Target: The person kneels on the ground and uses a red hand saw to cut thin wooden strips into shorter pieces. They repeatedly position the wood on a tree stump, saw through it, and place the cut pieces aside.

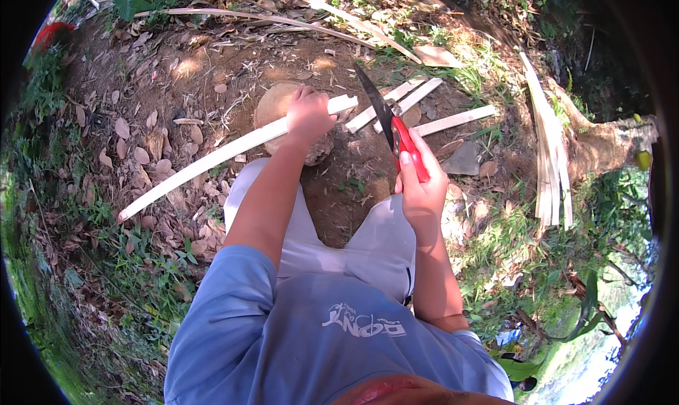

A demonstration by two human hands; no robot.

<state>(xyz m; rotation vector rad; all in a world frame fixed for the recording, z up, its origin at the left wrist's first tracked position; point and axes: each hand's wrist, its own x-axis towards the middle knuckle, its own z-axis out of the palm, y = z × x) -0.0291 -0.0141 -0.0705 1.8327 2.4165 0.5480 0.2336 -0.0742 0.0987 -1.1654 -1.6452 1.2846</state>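
My left hand (310,116) is closed around a long pale wooden strip (205,166) near its right end. The strip lies across the top of a round wood block (272,104) in front of my knees, and its other end reaches out to the lower left. In my right hand (422,186) is a hand saw with a red handle (411,147) and a dark blade (373,97). The blade points up and away to the left, apart from the strip's end. Beyond and beside the saw, short cut wooden pieces (456,120) rest on the ground.
A bundle of long pale strips (548,150) leans by a tree trunk (612,140) at the right. More long strips (283,20) lie across the far ground. Dry leaves (141,154) and weeds cover the left side. A flat grey stone (462,159) sits right of the saw.
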